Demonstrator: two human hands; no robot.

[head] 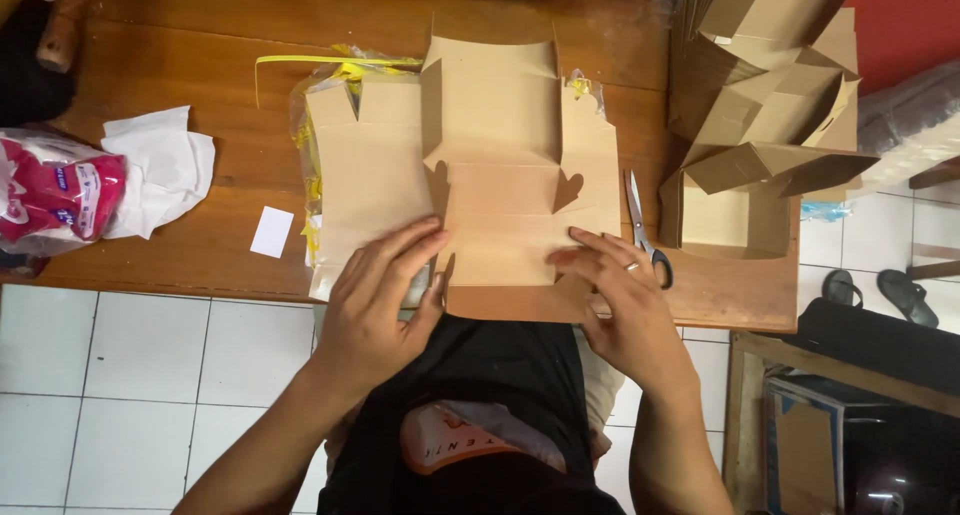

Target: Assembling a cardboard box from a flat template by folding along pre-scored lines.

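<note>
A flat brown cardboard box blank (497, 180) lies on a stack of similar blanks (365, 175) at the near edge of a wooden table (180, 55). Its near flap is partly folded. My left hand (380, 300) presses the blank's near left corner, fingers spread along the fold. On the near right corner rests my right hand (620, 300), a ring on one finger, fingertips pinching the flap's edge. Both hands grip the same blank.
Scissors (645, 240) lie just right of my right hand. Several folded cardboard boxes (770, 125) pile up at the table's right end. A small white card (271, 231), white paper (160, 165) and a pink-and-white plastic bag (55, 190) sit on the left. Sandals (880, 293) lie on the tiled floor.
</note>
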